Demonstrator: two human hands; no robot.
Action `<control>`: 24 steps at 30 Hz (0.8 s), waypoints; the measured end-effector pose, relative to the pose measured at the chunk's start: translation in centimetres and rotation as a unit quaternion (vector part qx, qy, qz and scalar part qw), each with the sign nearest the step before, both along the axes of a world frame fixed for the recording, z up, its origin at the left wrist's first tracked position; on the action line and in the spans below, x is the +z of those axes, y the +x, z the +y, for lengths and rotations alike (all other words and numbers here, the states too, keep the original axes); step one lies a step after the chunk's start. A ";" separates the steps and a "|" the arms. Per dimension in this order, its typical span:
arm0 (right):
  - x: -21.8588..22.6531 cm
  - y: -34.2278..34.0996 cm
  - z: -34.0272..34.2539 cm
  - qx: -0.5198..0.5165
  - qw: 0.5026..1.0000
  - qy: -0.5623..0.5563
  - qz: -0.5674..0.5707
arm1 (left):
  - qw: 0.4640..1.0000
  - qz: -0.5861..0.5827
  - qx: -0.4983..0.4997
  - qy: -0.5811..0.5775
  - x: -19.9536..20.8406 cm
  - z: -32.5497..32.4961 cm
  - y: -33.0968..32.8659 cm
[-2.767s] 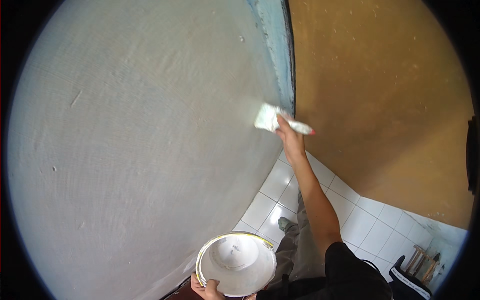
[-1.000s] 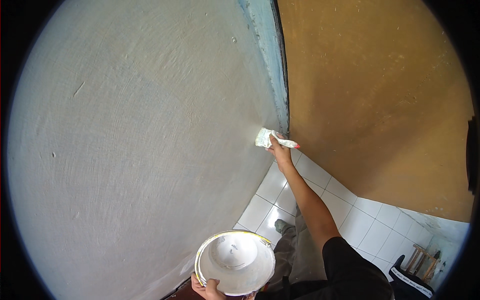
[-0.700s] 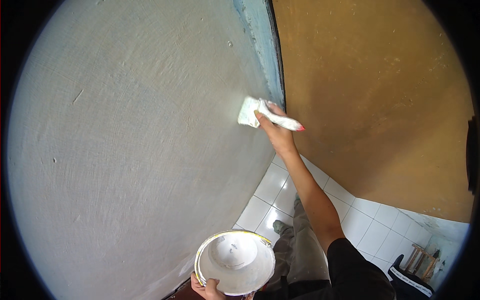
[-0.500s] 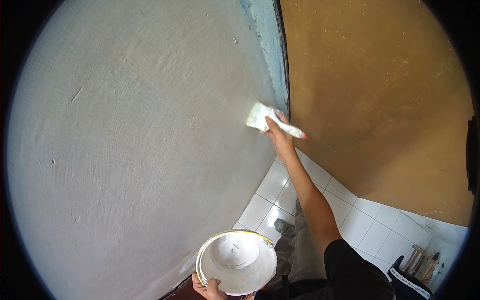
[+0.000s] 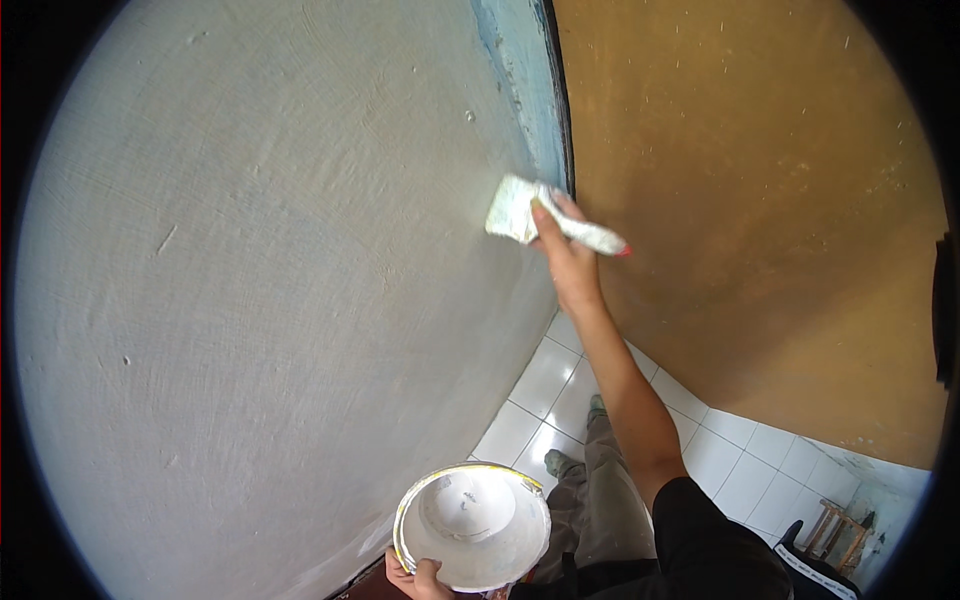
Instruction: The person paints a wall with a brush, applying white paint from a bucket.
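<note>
- Pale wall (image 5: 280,300): occupies the left side; a light-blue strip (image 5: 535,110) runs along its right edge.
- Brown wall (image 5: 740,200): right side, above the white tiled floor (image 5: 540,380).
- Bucket (image 5: 485,558): white, at the lower edge. Left hand (image 5: 412,578): fingers clamped on the rim, thumb inside, other fingers outside.
- Paintbrush (image 5: 513,210): right hand (image 5: 568,250) fingers clamped around it; bristles project left of the fingers toward the pale wall, red-tipped handle end projects right. Bristle contact: cannot be determined.

A grey wall (image 5: 280,300) and white tiled floor (image 5: 712,458) show an indoor room.
</note>
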State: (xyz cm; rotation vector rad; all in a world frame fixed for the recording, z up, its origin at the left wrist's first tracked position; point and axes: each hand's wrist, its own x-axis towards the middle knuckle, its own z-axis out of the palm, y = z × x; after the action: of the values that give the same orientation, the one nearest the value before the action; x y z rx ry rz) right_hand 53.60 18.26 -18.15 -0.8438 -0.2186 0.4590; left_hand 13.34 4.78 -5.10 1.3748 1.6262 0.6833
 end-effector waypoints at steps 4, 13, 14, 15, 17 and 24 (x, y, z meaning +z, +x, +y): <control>0.2 2.2 0.1 0.035 0.998 0.051 0.002 | 1.000 0.004 0.008 0.004 -0.5 0.6 0.4; -16.0 -0.2 0.7 0.092 0.965 -0.182 0.165 | 0.999 -0.021 -0.005 0.029 -1.0 0.6 1.0; -14.4 -0.3 0.8 0.096 0.964 -0.181 0.168 | 0.999 -0.017 -0.002 0.030 -0.8 0.4 1.0; -12.9 0.1 1.1 0.076 0.974 -0.166 0.133 | 0.999 -0.024 0.007 0.044 -0.7 0.4 1.2; -5.8 0.5 1.0 0.060 0.988 -0.105 0.096 | 0.996 -0.038 0.029 0.076 -0.3 0.5 1.8; 0.3 2.8 0.4 0.055 0.996 0.047 0.047 | 0.984 -0.094 0.061 0.139 -0.8 0.6 4.2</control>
State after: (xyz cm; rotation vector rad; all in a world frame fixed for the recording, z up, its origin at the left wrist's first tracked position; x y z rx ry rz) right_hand 56.36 18.62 -17.83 -0.7184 -0.1987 0.5862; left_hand 17.53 5.42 -5.87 1.3647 1.5138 1.1139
